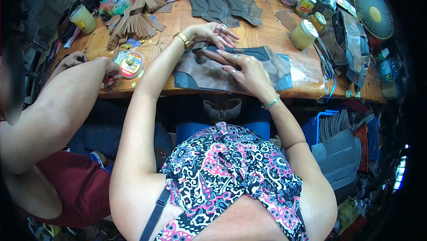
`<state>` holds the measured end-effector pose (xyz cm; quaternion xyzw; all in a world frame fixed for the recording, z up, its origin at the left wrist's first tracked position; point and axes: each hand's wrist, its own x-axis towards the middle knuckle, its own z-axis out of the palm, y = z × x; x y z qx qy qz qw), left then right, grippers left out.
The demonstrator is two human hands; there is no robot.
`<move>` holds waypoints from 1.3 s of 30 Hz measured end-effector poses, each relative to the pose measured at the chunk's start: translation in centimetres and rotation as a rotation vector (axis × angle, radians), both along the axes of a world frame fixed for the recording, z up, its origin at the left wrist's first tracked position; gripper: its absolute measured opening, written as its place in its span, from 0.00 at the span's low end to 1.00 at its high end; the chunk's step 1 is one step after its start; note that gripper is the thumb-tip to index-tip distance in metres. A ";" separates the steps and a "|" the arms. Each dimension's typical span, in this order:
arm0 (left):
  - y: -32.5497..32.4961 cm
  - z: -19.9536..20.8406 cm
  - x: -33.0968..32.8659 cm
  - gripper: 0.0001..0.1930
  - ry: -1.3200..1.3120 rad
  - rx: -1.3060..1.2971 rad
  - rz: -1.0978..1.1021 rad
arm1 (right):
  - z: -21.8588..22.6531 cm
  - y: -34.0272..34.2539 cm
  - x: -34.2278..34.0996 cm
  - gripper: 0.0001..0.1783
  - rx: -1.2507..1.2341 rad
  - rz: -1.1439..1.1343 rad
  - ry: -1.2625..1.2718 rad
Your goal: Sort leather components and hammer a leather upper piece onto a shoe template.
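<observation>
My right hand (243,69) grips a hammer by its brown handle (213,57); its dark head (199,55) points left. Under it lies a brown-grey leather piece (204,75) with a dark padded strip (253,53) along its far side and a blue-grey sheet (284,69) showing beneath. Beyond the hammer head, my left hand (212,34) hovers over or rests at the far edge of the leather, fingers apart and nothing seen in them. Whether its fingertips touch the leather I cannot tell.
Similar padded pieces (204,0) lie at the back of the wooden table (262,12). Fanned brown strips (133,25) and a round tin (132,65) are to the left, beside a co-worker's arm (66,103). Jars (304,35), scissors (327,65) and a fan (373,13) stand right.
</observation>
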<state>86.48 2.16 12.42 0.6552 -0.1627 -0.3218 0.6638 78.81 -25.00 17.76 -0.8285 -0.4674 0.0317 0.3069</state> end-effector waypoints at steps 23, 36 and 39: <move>-7.2 1.0 -23.2 0.07 -1.137 0.707 1.247 | -1.5 1.7 0.9 0.25 0.155 -0.023 -0.096; -10.7 -5.6 -24.5 0.33 -1.013 1.254 0.975 | -4.6 4.5 -1.4 0.26 0.361 0.070 -0.026; -10.4 -6.5 -24.3 0.34 -1.018 1.251 0.985 | -4.8 5.4 -2.0 0.27 0.159 0.092 -0.076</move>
